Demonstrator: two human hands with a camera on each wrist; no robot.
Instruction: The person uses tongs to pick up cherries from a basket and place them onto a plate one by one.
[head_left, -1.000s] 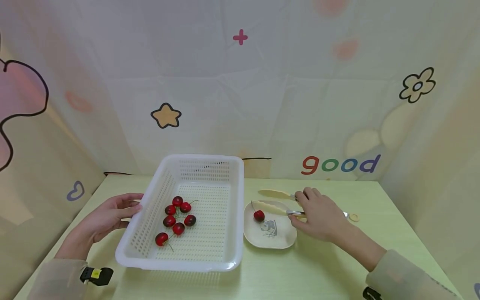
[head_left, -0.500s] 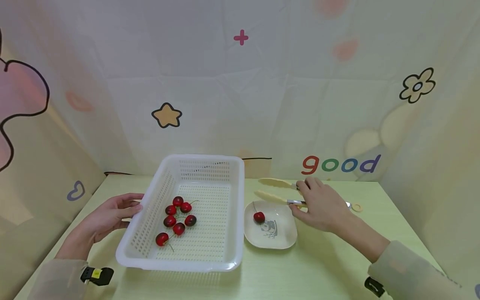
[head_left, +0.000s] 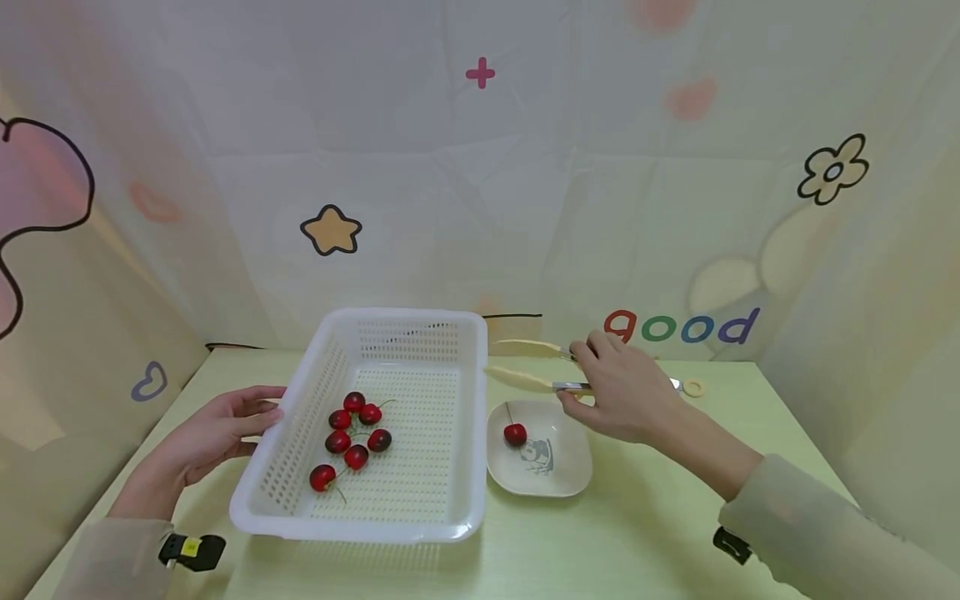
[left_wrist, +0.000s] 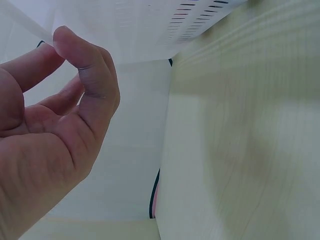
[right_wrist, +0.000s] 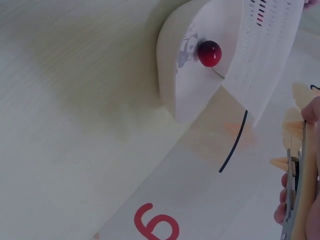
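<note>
My left hand (head_left: 225,429) pinches the left rim of a white plastic basket (head_left: 375,531) between thumb and fingers; the left wrist view shows the fingertips meeting at the rim. Several dark red cherries (head_left: 356,457) lie in the basket's left half. In my right hand (head_left: 626,387) is a pair of tongs (head_left: 521,381) with cream tips and metal arms, held spread apart with nothing between the tips. They hover behind a small white plate (head_left: 558,483), their tips near the basket's right rim. One cherry (head_left: 515,434) with its stem sits on the plate, beside a printed panda.
The pale green table (head_left: 540,554) carries the basket and plate side by side. Behind it hangs a printed curtain (head_left: 465,208), which also lines both sides. The basket's tall wall (right_wrist: 260,55) stands right next to the plate.
My right hand has lifted the tongs from over the plate and carried them back and to the left, toward the basket. The left hand, basket and cherries stay in place.
</note>
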